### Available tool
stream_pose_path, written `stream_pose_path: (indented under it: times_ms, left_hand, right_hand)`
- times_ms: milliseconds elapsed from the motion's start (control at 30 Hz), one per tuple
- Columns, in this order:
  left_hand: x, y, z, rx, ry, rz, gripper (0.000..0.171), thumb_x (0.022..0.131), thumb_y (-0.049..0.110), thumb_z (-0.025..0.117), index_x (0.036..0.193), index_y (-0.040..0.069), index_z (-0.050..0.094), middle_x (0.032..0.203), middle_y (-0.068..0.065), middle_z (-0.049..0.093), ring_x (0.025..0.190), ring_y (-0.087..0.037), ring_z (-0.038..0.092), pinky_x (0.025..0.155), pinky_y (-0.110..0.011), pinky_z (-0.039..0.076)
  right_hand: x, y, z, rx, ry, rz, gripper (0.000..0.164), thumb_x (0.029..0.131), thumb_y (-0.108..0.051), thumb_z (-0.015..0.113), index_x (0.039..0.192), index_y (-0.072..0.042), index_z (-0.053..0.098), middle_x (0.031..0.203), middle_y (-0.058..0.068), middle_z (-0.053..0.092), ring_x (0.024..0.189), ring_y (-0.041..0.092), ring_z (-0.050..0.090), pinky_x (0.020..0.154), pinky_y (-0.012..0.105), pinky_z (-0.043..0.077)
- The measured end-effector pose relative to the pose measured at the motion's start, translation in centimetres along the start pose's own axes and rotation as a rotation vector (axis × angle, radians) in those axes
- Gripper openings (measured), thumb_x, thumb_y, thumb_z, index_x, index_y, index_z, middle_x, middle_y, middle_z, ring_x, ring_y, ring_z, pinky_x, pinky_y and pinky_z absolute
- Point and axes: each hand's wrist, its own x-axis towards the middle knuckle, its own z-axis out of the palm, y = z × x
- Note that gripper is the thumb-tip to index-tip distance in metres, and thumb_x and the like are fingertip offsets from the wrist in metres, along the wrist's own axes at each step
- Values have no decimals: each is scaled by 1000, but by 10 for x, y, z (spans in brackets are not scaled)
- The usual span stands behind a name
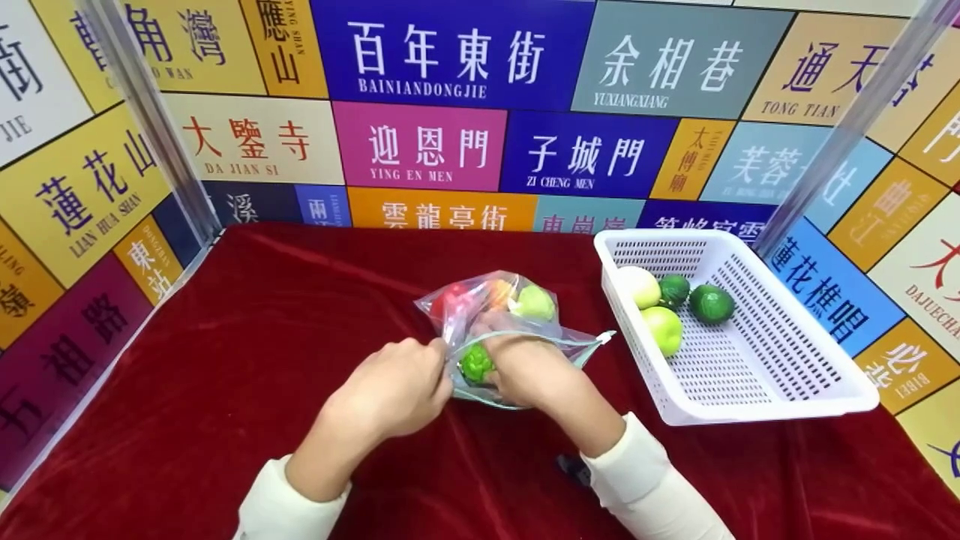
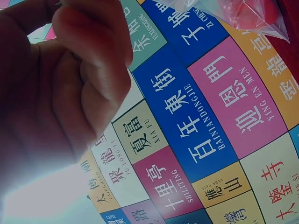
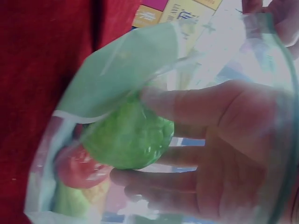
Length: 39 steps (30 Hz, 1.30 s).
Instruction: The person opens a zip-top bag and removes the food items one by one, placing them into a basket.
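Observation:
A clear zip bag (image 1: pixel 577 346) lies on the red cloth, its mouth toward me. My left hand (image 1: pixel 394 386) grips the left edge of that mouth; in the left wrist view its fingers (image 2: pixel 88 74) are curled. Inside the bag, my right hand (image 1: pixel 529 371) holds a bumpy bright-green vegetable (image 3: pixel 128 133) between thumb and fingertips. Deeper in are a red round item (image 1: pixel 452 300), an orange one (image 1: pixel 499 292) and a pale green fruit (image 1: pixel 535 302), all seen through the plastic. A white zip slider (image 1: pixel 605 337) sits at the bag's right corner.
To the right stands a white perforated basket (image 1: pixel 765 409), holding a pale round fruit (image 1: pixel 637 286), a green apple (image 1: pixel 663 330) and two dark green fruits (image 1: pixel 711 304). A small dark object (image 1: pixel 574 469) lies by my right sleeve. Behind the cloth rises a lettered wall (image 1: pixel 450 60).

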Motion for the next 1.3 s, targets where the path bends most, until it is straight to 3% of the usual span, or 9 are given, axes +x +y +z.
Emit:
stream_pose_path:
  times_ms: [133, 400, 733, 1300]
  left_hand:
    - [0, 0, 0, 0, -5, -6, 18, 92, 14, 59, 82, 1, 57, 64, -14, 56, 65, -38, 66, 58, -50, 52]
    - [0, 0, -1, 8, 10, 2, 18, 92, 14, 60, 82, 0, 57, 64, -13, 56, 64, -37, 65, 57, -50, 52]
    - [1, 0, 0, 3, -2, 1, 17, 92, 15, 60, 83, 0, 57, 65, -12, 56, 63, -36, 64, 57, -49, 52]
    - [1, 1, 1, 2, -19, -16, 18, 93, 16, 60, 83, 2, 57, 67, -14, 57, 67, -38, 66, 59, -50, 53]
  right_hand:
    - [-6, -7, -10, -2, -46, 35, 44, 89, -24, 75, 126, -9, 58, 116, 12, 68, 102, 32, 68, 87, 49, 55]
    - [-22, -14, -28, 15, 3, 38, 35, 82, -25, 82, 106, -9, 62, 97, 11, 69, 92, 33, 68, 79, 49, 55]
    - [-42, -20, -46, -20, 66, -18, 49, 78, -25, 84, 114, -11, 54, 104, 7, 64, 88, 30, 66, 76, 47, 55]
    - [-75, -20, -75, 7, 197, -60, 54, 77, -32, 86, 117, -15, 54, 112, 1, 59, 82, 20, 64, 71, 39, 55]
